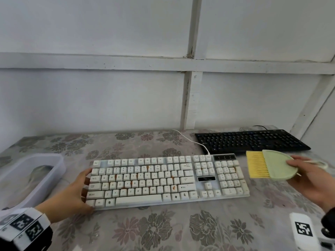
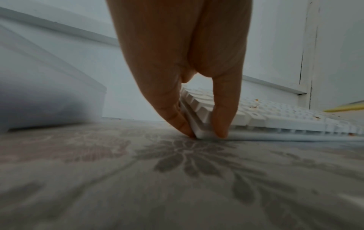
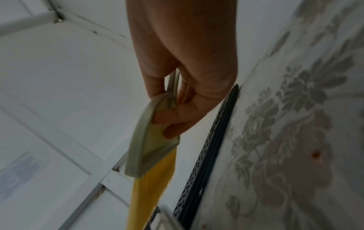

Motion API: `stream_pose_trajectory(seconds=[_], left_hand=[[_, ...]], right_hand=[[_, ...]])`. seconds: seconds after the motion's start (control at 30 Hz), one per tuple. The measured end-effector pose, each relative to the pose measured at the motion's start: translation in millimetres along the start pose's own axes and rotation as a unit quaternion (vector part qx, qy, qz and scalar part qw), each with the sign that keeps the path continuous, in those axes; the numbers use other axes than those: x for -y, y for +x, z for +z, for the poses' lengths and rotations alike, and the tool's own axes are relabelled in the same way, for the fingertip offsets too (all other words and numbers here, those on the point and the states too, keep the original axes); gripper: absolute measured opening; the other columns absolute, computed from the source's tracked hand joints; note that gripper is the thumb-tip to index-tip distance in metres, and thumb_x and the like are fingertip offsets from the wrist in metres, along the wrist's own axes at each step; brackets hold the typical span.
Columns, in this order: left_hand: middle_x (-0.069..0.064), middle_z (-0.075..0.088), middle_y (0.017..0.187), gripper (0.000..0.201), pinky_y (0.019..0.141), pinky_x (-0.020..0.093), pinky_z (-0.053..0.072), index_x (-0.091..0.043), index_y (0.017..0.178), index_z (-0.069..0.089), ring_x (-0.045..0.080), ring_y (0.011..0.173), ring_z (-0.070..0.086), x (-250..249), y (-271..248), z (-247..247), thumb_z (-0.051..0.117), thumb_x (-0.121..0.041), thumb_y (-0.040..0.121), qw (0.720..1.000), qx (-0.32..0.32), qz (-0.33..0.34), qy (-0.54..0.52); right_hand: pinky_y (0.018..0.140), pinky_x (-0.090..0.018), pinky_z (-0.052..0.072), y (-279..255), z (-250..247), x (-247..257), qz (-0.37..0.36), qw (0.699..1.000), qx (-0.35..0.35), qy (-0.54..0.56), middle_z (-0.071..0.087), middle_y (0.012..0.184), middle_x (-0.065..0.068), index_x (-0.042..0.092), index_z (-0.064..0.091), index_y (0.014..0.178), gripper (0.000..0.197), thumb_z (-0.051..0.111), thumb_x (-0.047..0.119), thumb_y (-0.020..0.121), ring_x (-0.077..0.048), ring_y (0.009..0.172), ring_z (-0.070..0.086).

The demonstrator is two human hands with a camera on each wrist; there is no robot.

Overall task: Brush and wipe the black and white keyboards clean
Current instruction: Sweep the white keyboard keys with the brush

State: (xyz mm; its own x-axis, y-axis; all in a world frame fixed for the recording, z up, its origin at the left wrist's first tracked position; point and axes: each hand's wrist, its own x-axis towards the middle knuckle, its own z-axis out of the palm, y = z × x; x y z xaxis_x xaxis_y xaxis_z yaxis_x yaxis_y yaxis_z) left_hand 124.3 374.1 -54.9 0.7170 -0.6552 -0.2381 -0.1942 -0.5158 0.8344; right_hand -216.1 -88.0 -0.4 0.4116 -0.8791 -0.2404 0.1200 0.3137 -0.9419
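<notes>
The white keyboard (image 1: 167, 180) is laid flat at the centre of the desk (image 1: 199, 232), which is covered with a flowered cloth. Brown stains and crumbs are seen scattered among its keys. Its near-left corner, at about eight o'clock, is gripped by the left hand (image 1: 72, 192): in the left wrist view the thumb and a finger (image 2: 222, 118) are spread apart and pressed against the two sides of that corner, tips down on the cloth. The other fingers are laid along the left edge.

Over at three o'clock the brush (image 1: 270, 166) is held in the right hand (image 1: 311, 182), lifted clear of the desk just beside the number pad. Its pale green body is clamped between thumb and curled fingers (image 3: 177, 124), with the yellow bristles pointed toward the white keyboard. The bristles are not touching any keys.

The black keyboard (image 1: 252, 141) is parked at one o'clock, behind the brush, close to the wall. A white cable (image 1: 188, 137) is run from the white keyboard's back edge toward twelve o'clock. A translucent plastic tub (image 1: 32, 174) is set at nine o'clock, near the left hand.
</notes>
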Motion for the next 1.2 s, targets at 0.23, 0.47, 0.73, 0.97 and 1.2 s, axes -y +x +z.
stream_pose_trajectory(seconds=[0.23, 0.47, 0.73, 0.97, 1.2], left_hand=[[-0.004, 0.058, 0.114, 0.116, 0.069, 0.026, 0.056, -0.023, 0.142, 0.020, 0.014, 0.091, 0.067, -1.6, 1.7, 2.6, 0.083, 0.008, 0.050, 1.000, -0.006, 0.003, -0.011], [-0.002, 0.057, 0.119, 0.138, 0.085, 0.035, 0.053, -0.029, 0.131, 0.028, 0.015, 0.103, 0.064, -5.3, -3.1, 4.3, 0.094, -0.044, 0.011, 0.997, -0.008, 0.043, -0.056], [-0.006, 0.056, 0.118, 0.124, 0.083, 0.034, 0.054, -0.043, 0.119, 0.032, 0.014, 0.101, 0.064, -9.9, -7.6, 6.3, 0.093, -0.051, 0.012, 0.997, -0.018, 0.054, -0.045], [-0.006, 0.055, 0.111, 0.131, 0.077, 0.031, 0.054, -0.040, 0.120, 0.033, 0.014, 0.095, 0.064, -16.3, -9.0, 8.5, 0.089, -0.052, 0.002, 0.998, -0.013, 0.056, -0.039], [0.000, 0.067, 0.115, 0.131, 0.091, 0.040, 0.052, -0.032, 0.134, 0.033, 0.013, 0.102, 0.067, -11.4, -7.9, 4.4, 0.096, -0.039, 0.019, 0.997, 0.014, 0.066, -0.048]], right_hand=[[0.052, -0.028, 0.056, -8.7, 14.4, 27.4, -0.118, 0.979, 0.091, -0.138, 0.071, 0.093, 0.005, 0.034, 0.063, 0.110, 0.046, 0.075, 0.026, 0.066, -0.006, 0.071, 0.069], [0.060, -0.035, 0.059, -12.1, 38.7, 35.2, -0.164, 0.946, 0.169, -0.223, 0.068, 0.108, -0.004, 0.028, 0.061, 0.121, 0.075, 0.081, 0.048, 0.052, -0.015, 0.089, 0.067], [0.054, -0.040, 0.058, -21.4, 25.0, 3.6, -0.127, 0.936, 0.171, -0.279, 0.069, 0.099, -0.013, 0.021, 0.063, 0.106, 0.039, 0.078, 0.012, 0.071, -0.018, 0.073, 0.069], [0.050, -0.039, 0.056, -25.6, 13.5, 21.2, -0.110, 0.921, 0.180, -0.328, 0.069, 0.088, -0.019, 0.028, 0.067, 0.094, 0.034, 0.067, 0.002, 0.072, -0.027, 0.070, 0.068], [0.057, -0.036, 0.059, -14.0, 35.5, 23.6, -0.158, 0.926, 0.166, -0.300, 0.070, 0.104, -0.006, 0.029, 0.059, 0.122, 0.048, 0.056, -0.004, 0.088, -0.013, 0.080, 0.069]])
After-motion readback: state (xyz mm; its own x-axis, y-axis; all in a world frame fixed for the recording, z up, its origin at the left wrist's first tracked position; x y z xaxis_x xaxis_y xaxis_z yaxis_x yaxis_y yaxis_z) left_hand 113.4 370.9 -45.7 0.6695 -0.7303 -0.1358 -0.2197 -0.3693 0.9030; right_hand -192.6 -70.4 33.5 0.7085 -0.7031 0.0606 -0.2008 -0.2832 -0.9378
